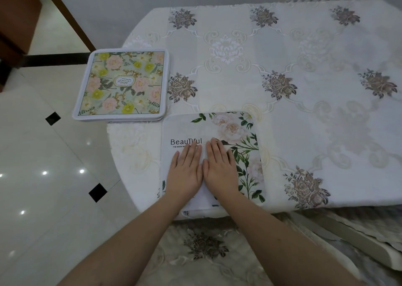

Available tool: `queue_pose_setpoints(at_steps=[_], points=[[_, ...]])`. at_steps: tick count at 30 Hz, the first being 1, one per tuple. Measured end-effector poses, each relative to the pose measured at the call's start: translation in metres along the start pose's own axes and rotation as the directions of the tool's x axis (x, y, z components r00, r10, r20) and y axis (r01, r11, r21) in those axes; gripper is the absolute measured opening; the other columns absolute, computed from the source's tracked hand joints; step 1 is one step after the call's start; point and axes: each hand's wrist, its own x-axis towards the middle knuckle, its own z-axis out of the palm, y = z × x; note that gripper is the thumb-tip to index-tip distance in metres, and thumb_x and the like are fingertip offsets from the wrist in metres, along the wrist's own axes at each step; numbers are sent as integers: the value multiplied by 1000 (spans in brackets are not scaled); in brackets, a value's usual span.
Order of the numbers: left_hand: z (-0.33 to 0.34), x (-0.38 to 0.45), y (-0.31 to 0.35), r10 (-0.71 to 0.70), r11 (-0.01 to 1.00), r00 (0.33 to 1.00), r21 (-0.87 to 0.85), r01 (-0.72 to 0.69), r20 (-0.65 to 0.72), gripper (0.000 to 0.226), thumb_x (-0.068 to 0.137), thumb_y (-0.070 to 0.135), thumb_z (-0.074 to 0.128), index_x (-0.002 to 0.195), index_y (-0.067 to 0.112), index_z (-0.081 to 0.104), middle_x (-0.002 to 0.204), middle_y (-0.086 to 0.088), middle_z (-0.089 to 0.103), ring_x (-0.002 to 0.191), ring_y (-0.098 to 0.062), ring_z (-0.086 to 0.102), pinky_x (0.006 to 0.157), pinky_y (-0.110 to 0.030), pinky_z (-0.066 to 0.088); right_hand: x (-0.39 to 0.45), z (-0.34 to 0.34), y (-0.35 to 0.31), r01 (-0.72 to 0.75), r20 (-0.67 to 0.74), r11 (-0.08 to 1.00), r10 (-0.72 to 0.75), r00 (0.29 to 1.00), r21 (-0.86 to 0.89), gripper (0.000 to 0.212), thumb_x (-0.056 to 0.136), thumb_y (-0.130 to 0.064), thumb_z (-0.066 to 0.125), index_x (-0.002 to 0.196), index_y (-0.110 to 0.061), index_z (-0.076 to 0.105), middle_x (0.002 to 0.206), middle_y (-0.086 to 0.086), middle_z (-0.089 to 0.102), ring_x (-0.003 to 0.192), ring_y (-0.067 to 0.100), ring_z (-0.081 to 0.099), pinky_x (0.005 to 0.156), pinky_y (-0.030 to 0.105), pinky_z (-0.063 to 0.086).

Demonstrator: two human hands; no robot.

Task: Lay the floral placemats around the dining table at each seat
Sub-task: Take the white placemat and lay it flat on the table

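Your left hand [185,172] and right hand [219,170] lie flat, fingers straight, side by side on the white rose-printed placemat [243,133] at the near edge of the counter [304,46]; they press it, gripping nothing. It looks thin, light and limp, likely to slide on the embroidered cream tablecloth [239,72], so smooth outward from the centre. Farther left, the stack of square yellow-and-pink floral placemats [121,83] overhangs the edge; lift each by two corners.
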Motion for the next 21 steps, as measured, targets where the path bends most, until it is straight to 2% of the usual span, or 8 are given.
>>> queue_pose_setpoints(at_steps=[3, 7, 18, 21], points=[[0, -8, -9, 25, 1000, 1000, 2, -25, 13, 61, 103, 47, 20, 159, 23, 18, 166, 2, 13, 153, -14, 10, 122, -42, 7, -10, -4, 9, 25, -9, 999, -25, 1000, 20, 59, 102, -42, 23, 157, -19, 22, 164, 0, 15, 152, 16, 9, 122, 44, 6], [-1, -20, -17, 46, 999, 999, 20, -46, 6, 65, 100, 51, 28, 159, 23, 19, 166, -1, 15, 153, -17, 14, 122, -44, 10, -26, -5, 23, 33, -18, 999, -33, 999, 6, 61, 101, -45, 30, 157, -22, 22, 165, 0, 17, 152, 19, 12, 122, 47, 9], [-6, -41, -28, 57, 998, 997, 27, -58, 48, 74, 97, 61, 24, 160, 23, 10, 167, 0, 5, 154, -19, 4, 124, -43, 4, -48, -9, 45, 0, -13, 999, 0, 1000, -32, 60, 100, -50, 29, 157, -30, 20, 165, 1, 15, 152, 21, 12, 122, 48, 8], [-8, -44, -31, 76, 996, 995, 38, -78, 60, 74, 98, 60, 24, 160, 23, 10, 167, -1, 5, 154, -19, 3, 124, -42, 3, -54, -14, 52, -14, 33, 1000, 15, 999, -23, 61, 101, -52, 24, 157, -32, 12, 166, -2, 5, 153, 16, 1, 123, 46, 1]])
